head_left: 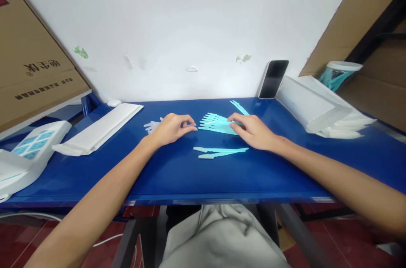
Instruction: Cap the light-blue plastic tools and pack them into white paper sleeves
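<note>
A fanned pile of thin teal eyebrow razors [214,126] lies on the blue table, handles toward the right. My right hand [252,130] is over the right end of the pile, thumb and fingers pinched on a razor handle. My left hand [173,128] is just left of the pile, thumb and index finger together at its tip. A small pale bit seems to show there, too small to name. Partly hidden behind that hand are several pale lilac pieces [151,125]. Two eyebrow razors [222,151] lie nearer me, and a few more teal razors [239,107] lie behind my right hand.
A phone [274,78] leans against the wall. White pouches [317,105] and a clear tub of teal sticks [338,75] stand at right. To the left are a flat white packet [98,130], a white tray-like device [34,149] and a cardboard box [34,56].
</note>
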{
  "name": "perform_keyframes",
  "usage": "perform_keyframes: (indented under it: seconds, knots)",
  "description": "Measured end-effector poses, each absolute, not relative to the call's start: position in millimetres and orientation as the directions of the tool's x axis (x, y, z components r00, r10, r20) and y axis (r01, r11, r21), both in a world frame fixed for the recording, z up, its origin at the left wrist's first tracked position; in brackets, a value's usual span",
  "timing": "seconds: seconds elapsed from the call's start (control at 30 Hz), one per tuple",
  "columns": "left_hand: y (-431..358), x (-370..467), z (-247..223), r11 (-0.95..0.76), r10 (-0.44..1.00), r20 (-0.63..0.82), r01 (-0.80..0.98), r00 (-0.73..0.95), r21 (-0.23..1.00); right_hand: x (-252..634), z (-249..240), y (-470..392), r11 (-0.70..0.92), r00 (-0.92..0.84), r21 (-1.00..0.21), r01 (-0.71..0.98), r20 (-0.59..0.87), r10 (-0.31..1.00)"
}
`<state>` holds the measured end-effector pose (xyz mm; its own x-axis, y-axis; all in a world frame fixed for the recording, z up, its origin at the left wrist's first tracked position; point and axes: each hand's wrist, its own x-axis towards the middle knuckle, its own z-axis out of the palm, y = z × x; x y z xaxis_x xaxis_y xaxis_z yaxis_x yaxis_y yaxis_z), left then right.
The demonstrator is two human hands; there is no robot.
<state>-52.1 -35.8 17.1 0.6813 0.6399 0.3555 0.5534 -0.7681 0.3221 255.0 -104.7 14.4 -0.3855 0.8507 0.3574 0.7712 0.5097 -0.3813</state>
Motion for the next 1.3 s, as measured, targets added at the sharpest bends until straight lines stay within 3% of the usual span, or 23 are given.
perform_keyframes:
  seconds: [0.13,0.27,0.43,0.8,1.3]
  knots:
    - [-40.8,-48.0,18.7,-0.756,0.654,0.353,0.561,0.669,0.337,255.4,11.6,-103.5,0.526,-0.413,-0.321,0.788,0.359,0.837]
    - [-47.8,-43.5,24.2,-0.784,0.621,0.320,0.573,0.715,0.239,257.0,7.8,-102.4,0.573,-0.462,-0.261,0.777,0.382,0.800]
    - [-55.7,-41.4,29.5,-0.780,0.624,0.299,0.599,0.722,0.181,257.1,7.1,-102.1,0.587,-0.469,-0.272,0.762,0.392,0.791]
    - [-59.3,-38.8,34.0,-0.819,0.570,0.238,0.519,0.787,0.246,257.1,9.9,-104.8,0.582,-0.442,-0.311,0.752,0.417,0.794]
    - [-70.8,-20.5,21.4,-0.860,0.471,0.277,0.367,0.837,0.353,251.1,15.1,-115.7,0.663,-0.512,-0.237,0.710,0.472,0.718]
